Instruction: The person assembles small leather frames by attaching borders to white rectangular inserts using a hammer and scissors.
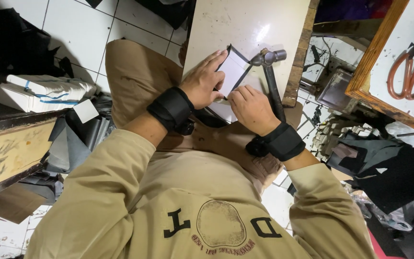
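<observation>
Looking straight down from a head camera, the view showed a seated person in a tan sweatshirt bent over a pale board point(245, 24) that rested across the lap. The left hand point(206, 82) lay spread and flat, fingers extended, pressing on a white card point(233, 71) wrapped in a strip of black material point(228, 52). The right hand point(251, 108) sat just beside it at the card's near edge, fingers curled down, seemingly pinching the black edge, though the exact grip could not be made out. A hammer point(269, 72) lay on the board touching the card's far corner, its handle running beside the right hand. Orange-handled scissors point(410, 72) rested on a separate bench, well apart. The folded edge could likely have sprung back or wrinkled if the flat hand eased its pressure, and the card could have skidded on the glossy board. The hammer, so close, could have been nudged off the board's edge.
</observation>
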